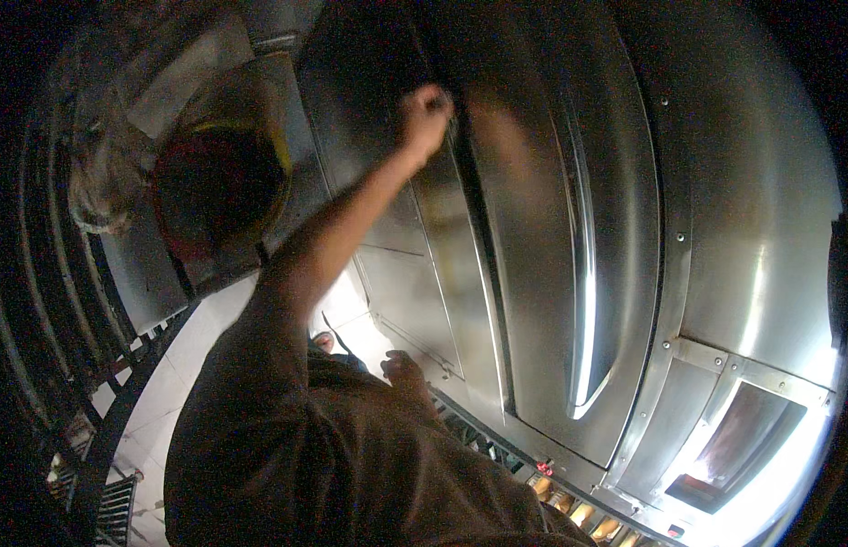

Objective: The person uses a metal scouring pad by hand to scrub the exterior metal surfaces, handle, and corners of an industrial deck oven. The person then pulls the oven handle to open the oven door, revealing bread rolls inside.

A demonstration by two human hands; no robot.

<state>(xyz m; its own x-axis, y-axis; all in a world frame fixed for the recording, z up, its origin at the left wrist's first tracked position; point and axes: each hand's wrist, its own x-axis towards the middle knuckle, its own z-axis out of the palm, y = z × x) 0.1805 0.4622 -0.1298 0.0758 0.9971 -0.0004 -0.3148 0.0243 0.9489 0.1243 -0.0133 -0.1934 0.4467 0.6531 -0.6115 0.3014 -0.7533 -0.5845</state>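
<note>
My left hand is raised at the upper middle, blurred, with its fingers curled beside the dark edge gap of a tall stainless steel door. A small dark spot shows at its fingers; whether it holds something is unclear. Lower down, my right hand hangs in shadow near the dark shirt, its fingers partly bent; no held thing is visible. Right of my left hand, a long bright metal handle runs down the door. Faint reflections show in the steel.
A dark round container with a yellow rim stands at left, near dark metal racks. Pale tiled floor shows below. At lower right are a red knob, several bread-like pieces in a row, and a framed dark panel.
</note>
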